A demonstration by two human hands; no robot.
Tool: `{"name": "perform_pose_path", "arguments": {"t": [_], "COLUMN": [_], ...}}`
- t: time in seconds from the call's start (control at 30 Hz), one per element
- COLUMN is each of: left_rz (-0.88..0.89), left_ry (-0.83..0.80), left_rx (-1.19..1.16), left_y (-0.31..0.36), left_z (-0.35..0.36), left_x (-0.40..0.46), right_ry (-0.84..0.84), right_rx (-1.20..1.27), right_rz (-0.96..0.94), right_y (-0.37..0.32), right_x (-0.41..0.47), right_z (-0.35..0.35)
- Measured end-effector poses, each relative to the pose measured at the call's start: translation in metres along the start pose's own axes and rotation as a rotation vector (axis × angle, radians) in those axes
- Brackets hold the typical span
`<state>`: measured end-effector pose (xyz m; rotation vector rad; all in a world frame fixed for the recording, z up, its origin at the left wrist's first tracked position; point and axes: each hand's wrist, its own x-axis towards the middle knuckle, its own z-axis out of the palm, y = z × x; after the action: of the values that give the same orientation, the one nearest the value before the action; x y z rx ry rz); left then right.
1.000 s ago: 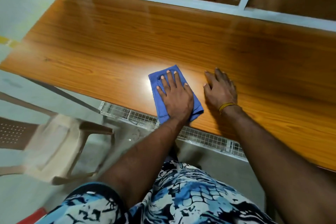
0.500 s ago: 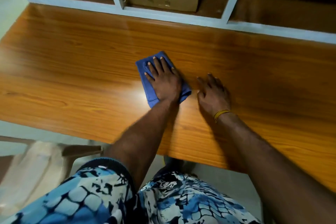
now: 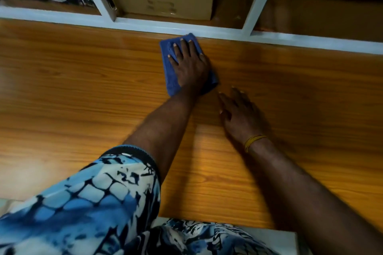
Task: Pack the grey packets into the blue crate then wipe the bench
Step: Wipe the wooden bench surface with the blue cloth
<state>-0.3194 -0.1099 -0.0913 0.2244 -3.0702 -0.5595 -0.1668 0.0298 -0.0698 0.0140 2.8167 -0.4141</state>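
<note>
Blue cloth (image 3: 169, 80) flat under left hand (image 3: 191, 66) fingers (image 3: 184, 46).

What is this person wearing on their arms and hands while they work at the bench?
Both hands are bare, with no gloves. The left hand belongs to an arm in a short sleeve patterned in blue, white and black, ending above the elbow. The right hand has a thin yellow band around the wrist; its forearm is uncovered.

The left hand (image 3: 191, 68) has pushed the blue cloth (image 3: 173, 80) forward to the bench's back edge.
</note>
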Motion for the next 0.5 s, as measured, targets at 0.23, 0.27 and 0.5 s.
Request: {"name": "perform_pose_path", "arguments": {"t": [0.23,0.27,0.5], "left_rz": [0.102,0.186,1.015], "left_ry": [-0.068,-0.094,-0.342], "left_rx": [0.027,0.045,0.195], "left_y": [0.006,0.003,-0.011], "left_z": [0.0,-0.001,-0.01], "left_x": [0.012,0.013,0.009], "right_ry": [-0.036,-0.046,-0.06], "right_rx": [0.032,0.049,0.033], "right_rz": [-0.03,-0.035,-0.037], "right_y": [0.001,0.003,0.021], "right_x": [-0.003,-0.003,-0.02], "right_z": [-0.006,-0.008,-0.011]}}
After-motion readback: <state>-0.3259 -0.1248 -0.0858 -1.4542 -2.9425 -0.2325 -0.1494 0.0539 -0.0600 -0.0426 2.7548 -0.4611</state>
